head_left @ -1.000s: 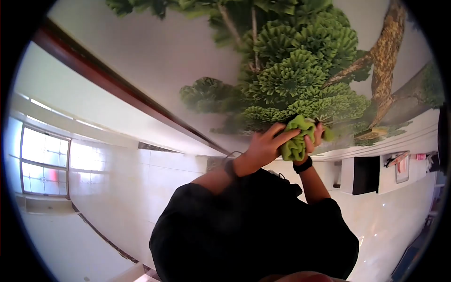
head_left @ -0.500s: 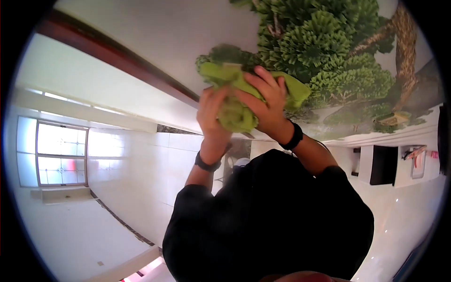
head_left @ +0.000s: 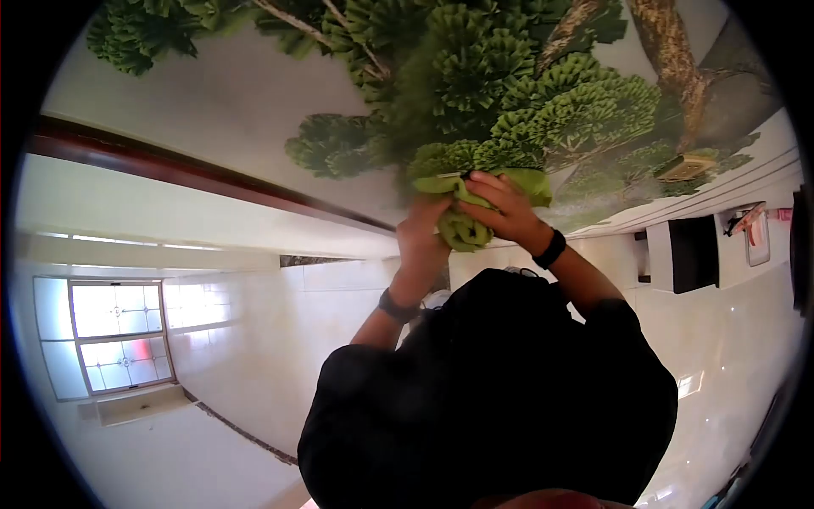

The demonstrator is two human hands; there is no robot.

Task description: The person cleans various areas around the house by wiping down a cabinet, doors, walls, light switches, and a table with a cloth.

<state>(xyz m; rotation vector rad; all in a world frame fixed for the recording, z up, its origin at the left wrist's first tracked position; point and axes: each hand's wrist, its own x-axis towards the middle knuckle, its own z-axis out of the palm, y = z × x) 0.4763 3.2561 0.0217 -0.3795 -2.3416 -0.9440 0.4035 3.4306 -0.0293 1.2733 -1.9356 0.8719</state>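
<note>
A bunched green cloth (head_left: 464, 231) lies between my two hands, near the lower part of a wall picture of green trees (head_left: 585, 106). My left hand (head_left: 422, 242) grips the cloth from its left side, fingers bent toward it and partly hidden. From the right, my right hand (head_left: 506, 208) has its fingers wrapped over the top of the cloth. One flap of cloth sticks out to the right beyond my right hand. Dark bands circle both wrists.
A dark red wooden strip (head_left: 212, 184) runs along the picture's left edge. At the left is a window (head_left: 119, 335). On the right stands a white cabinet with a black panel (head_left: 694, 254), and a tray (head_left: 757, 239) with items sits beside it. Pale tiled floor (head_left: 331, 310) shows below.
The cloth was spread wider half a second ago and is now more bunched. Both hands have stayed on it while shifting against the picture, and the camera view has tilted.
</note>
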